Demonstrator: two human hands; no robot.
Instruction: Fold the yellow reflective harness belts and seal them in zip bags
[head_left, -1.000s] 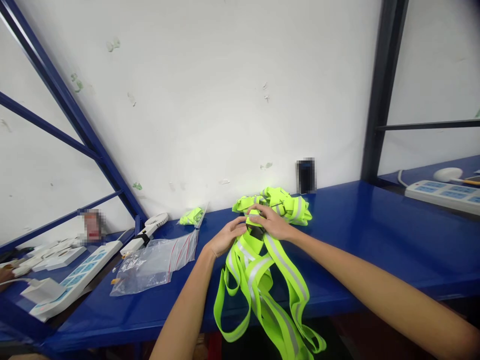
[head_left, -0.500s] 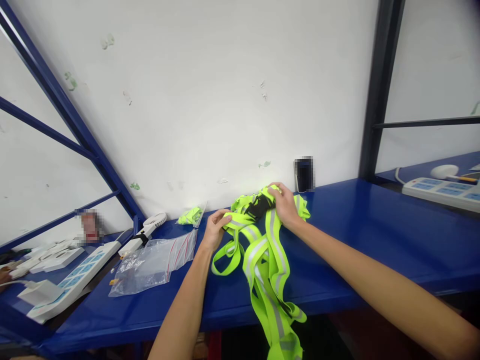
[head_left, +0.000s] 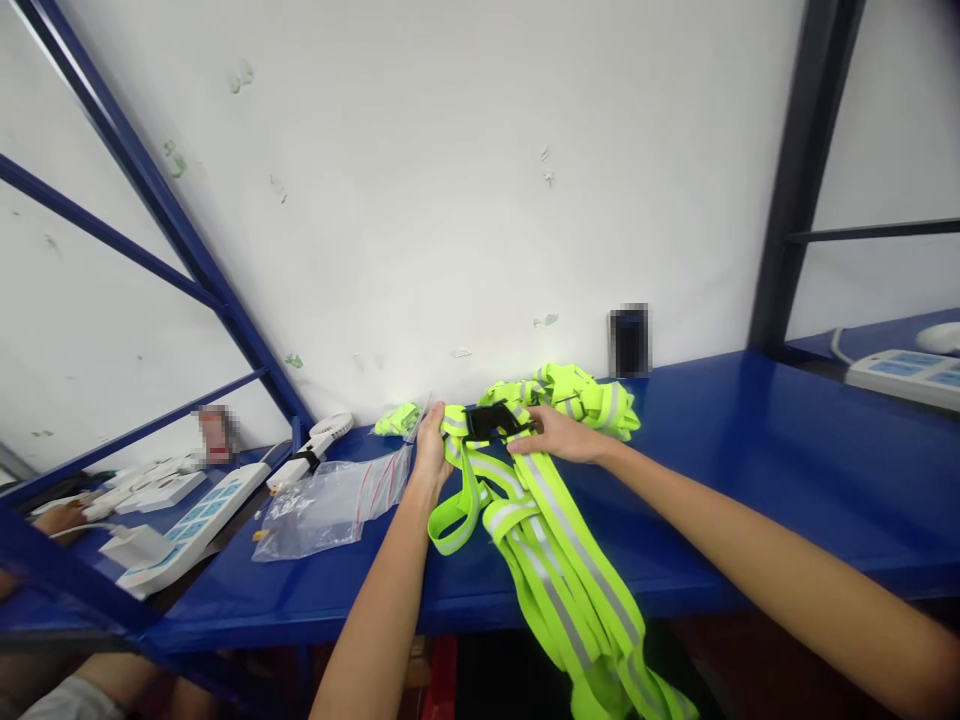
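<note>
Neon yellow-green webbing, flat and woven, with a dull grey reflective stripe down the middle of each band, makes up the strap harness [head_left: 540, 540] seen from the head camera. Its upper end lies on the glossy blue metal shelf [head_left: 750, 450], near the wall. Its long loops run toward the viewer, spill over the front edge and hang below it.

A black plastic buckle [head_left: 487, 420], squarish and matte, sits at the top of the harness between the two hands. The left hand [head_left: 433, 450] is curled around the left band just beside the buckle, fingers closed on the webbing. The right hand [head_left: 559, 437] lies palm down on the right band, fingertips touching the buckle's edge. Whether it pinches the strap or only presses on it cannot be told.

Behind the right hand, against the white painted wall, rests a crumpled heap of the same webbing [head_left: 592, 395]. Left of the left hand lies a clear, wrinkled plastic bag [head_left: 330, 500] with a red line along its mouth, flat on the shelf. Beyond it a small folded strap bundle [head_left: 401, 418] leans at the wall. Further left are a white handheld fan [head_left: 319, 445] and a long white power strip [head_left: 195, 515] with pale blue sockets. A second power strip [head_left: 907, 372] lies far right, past a dark steel upright.
</note>
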